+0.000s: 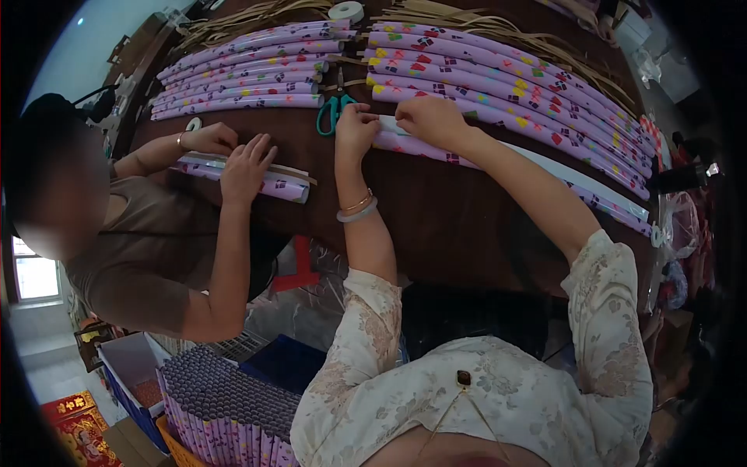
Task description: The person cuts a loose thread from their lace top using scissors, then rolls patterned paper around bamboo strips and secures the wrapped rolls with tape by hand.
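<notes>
Brown tabletop [459, 218] below; both hands [357, 134] [433, 123] apparently pinch a flat white strip [595, 191] along a glossy tube [416, 148].

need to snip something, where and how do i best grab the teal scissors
Grip the scissors by the teal loops, probably from the wearer's side: the loops face that way, blades pointing away. The left loop looks easier, since the left hand crowds the right one.

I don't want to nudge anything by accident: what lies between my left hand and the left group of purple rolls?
The head view shows teal-handled scissors between your left hand and the left group of purple rolls.
</notes>
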